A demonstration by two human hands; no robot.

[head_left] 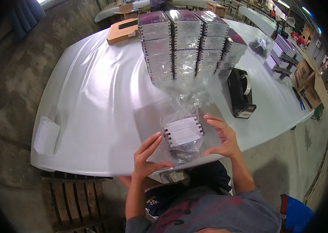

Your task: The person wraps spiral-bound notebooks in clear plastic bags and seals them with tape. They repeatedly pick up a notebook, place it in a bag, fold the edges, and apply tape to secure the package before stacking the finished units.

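A small stack of white-edged booklets point(183, 132) with dark marks at the ends lies on a grey sheet point(143, 123) near the table's front edge. Clear plastic wrap point(189, 104) surrounds the stack and spreads loosely beyond it on the far side. To the left of the stack is my left hand point(147, 157), its fingers and thumb apart, with the fingertips close to the plastic. My right hand point(224, 139) curves open on the other side, a small gap from the stack. Neither hand grips anything.
Tall piles of plastic-wrapped booklets point(185, 58) stand at the back. A black tape dispenser point(235, 95) sits to the right. Further out are unwrapped stacks point(280, 58), cardboard boxes point(307, 83) and a flat carton point(123, 32). Folded white paper point(46, 136) lies at left, above a wooden pallet point(74, 204).
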